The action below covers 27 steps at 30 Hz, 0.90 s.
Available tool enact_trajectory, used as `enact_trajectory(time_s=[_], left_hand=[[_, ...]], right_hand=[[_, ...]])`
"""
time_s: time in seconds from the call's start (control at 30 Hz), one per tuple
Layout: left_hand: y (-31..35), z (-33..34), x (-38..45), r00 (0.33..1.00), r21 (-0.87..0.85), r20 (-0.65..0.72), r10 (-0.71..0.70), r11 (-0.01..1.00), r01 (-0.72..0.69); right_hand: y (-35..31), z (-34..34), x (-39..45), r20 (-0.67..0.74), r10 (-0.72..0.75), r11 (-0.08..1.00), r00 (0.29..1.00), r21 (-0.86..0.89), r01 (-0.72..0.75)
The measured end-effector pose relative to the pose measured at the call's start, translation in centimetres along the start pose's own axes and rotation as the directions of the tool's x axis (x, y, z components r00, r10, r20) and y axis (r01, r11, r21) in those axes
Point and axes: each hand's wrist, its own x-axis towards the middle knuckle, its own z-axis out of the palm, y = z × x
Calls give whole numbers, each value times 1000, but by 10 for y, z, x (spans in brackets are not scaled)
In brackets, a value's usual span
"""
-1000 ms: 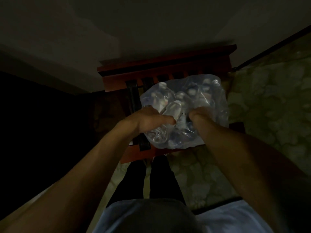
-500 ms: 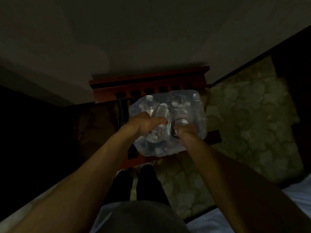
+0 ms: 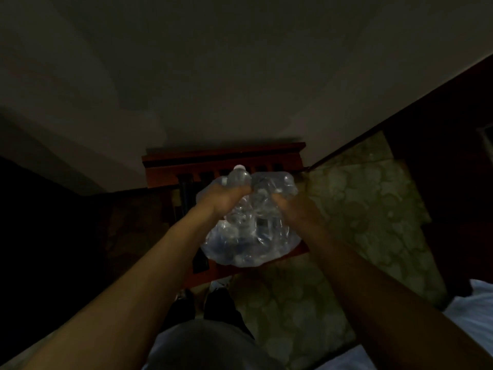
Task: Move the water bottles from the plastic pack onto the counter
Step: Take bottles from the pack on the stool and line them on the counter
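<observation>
A clear plastic pack (image 3: 250, 244) holding several water bottles rests on a red-brown wooden chair (image 3: 224, 161) in a dim room. My left hand (image 3: 226, 197) is closed around a clear water bottle (image 3: 239, 175) whose cap end sticks up above the pack's far edge. My right hand (image 3: 289, 206) grips the crumpled plastic wrap at the pack's right side. The other bottles show only as blurred shapes through the plastic.
The chair's slatted back stands against a pale wall (image 3: 240, 76). A patterned green-beige floor (image 3: 360, 209) spreads to the right. Dark furniture (image 3: 453, 156) is at far right, a white cloth (image 3: 474, 311) at lower right. My legs stand below the chair.
The view has pulled back and the pack looks smaller. My left hand has lifted a bottle up so that its cap rises above the pack. The right hand stays on the wrap.
</observation>
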Motion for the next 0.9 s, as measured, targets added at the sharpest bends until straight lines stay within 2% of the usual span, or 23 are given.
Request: enact_trajectory(time_s=[0.07, 0.13, 0.27, 0.37, 0.47, 0.57, 0.77, 0.9], left_hand=[[3, -5, -5, 999, -18, -44, 13, 1000, -14], [8, -7, -11, 996, -65, -82, 27, 997, -32], [22, -9, -28, 985, -115, -159, 68, 989, -87], [34, -17, -43, 955, -53, -259, 147, 985, -165], [44, -27, -62, 906, 13, -349, 238, 968, -249], [50, -39, -85, 881, -63, -368, 296, 938, -341], [46, -56, -146, 770, -118, -447, 455, 824, -554], [36, -69, -186, 732, -148, -444, 517, 763, -629]], right_hand=[[-9, -18, -7, 37, 35, 959, 999, 279, -44], [-21, -35, -13, 125, 85, 864, 989, 485, -136], [-42, -56, -31, 307, 45, 689, 951, 680, -252], [-49, -57, -47, 415, -52, 582, 909, 752, -310], [-54, -53, -58, 463, -197, 497, 864, 807, -319], [-61, -49, -68, 481, -319, 447, 816, 836, -318], [-74, -50, -93, 486, -642, 449, 593, 865, -222], [-88, -54, -119, 459, -765, 435, 452, 886, -163]])
